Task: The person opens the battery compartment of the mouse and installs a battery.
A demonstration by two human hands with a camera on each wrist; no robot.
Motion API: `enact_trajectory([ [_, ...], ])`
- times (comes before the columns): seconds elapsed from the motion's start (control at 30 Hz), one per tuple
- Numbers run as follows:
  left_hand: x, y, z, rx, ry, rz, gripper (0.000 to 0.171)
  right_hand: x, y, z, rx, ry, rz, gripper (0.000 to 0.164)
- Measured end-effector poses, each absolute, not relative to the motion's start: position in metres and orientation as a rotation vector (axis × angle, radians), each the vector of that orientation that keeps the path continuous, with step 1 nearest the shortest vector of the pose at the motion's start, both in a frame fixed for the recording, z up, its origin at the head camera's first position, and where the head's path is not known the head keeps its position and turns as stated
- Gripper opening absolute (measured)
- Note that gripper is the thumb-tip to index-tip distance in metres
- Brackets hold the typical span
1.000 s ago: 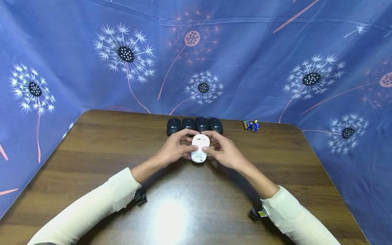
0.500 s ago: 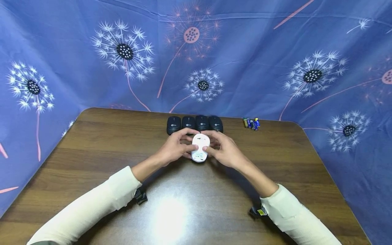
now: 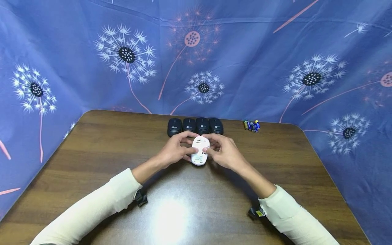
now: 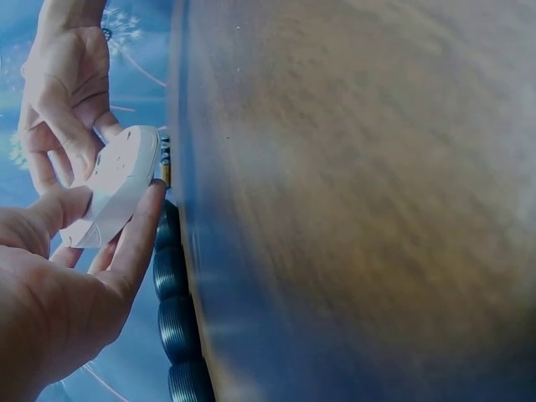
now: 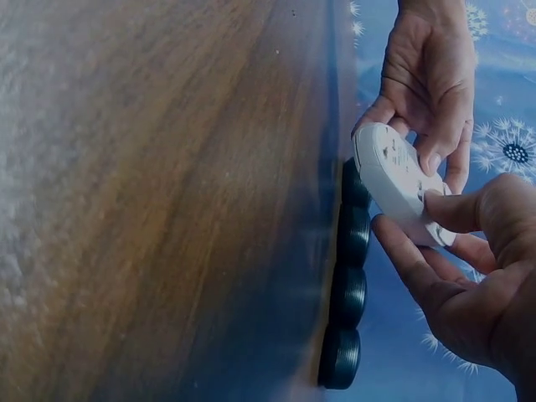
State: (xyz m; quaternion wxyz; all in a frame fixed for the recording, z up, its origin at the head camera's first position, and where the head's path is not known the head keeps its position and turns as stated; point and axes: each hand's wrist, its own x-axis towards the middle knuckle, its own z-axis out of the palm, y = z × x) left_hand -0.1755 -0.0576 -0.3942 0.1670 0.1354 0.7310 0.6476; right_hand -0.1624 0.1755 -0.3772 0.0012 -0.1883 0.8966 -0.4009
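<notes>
White, rounded plastic computer mouse (image 3: 200, 156) is held up off the dark brown wood-grain table (image 3: 107, 146), on the near side of four black, rounded plastic mice (image 3: 189, 125) standing side by side in a row. Its underside, bearing markings too small to read, faces the head camera.

The left hand (image 3: 175, 150) and right hand (image 3: 226, 151) are both clamped on it, one per side: thumbs on the underside, fingers curled round the edges and behind. The thumb tips sit near each other without touching. A small dark feature shows beside the right thumb; its function cannot be determined. Small cylindrical batteries (image 3: 251, 126), mainly blue, lie right of the row, well apart from the hands.

Assessment: the step in hand appears to be thumb work on the underside. Sound practice calls for the fingers to brace the top shell evenly while thumb pressure stays flat and gradual. Uneven force could twist the smooth shell loose; a low hold would limit any drop.
</notes>
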Motion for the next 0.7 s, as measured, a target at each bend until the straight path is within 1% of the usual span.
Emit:
enact_trajectory([
  [0.27,-0.1765,-0.0593,-0.3946,0.416,2.042,1.869,0.054,-0.1605,0.1749,-0.3732,-0.552,2.813,-1.287,0.047],
  [0.53,-0.1776,-0.0574,-0.3959,0.387,2.04,1.827,0.056,-0.1625,0.1783,-0.3773,-0.508,2.826,-1.353,0.052],
  [0.7,-0.1776,-0.0575,-0.3985,0.389,2.038,1.821,0.053,-0.1662,0.1806,-0.3759,-0.483,2.848,-1.433,0.049],
])
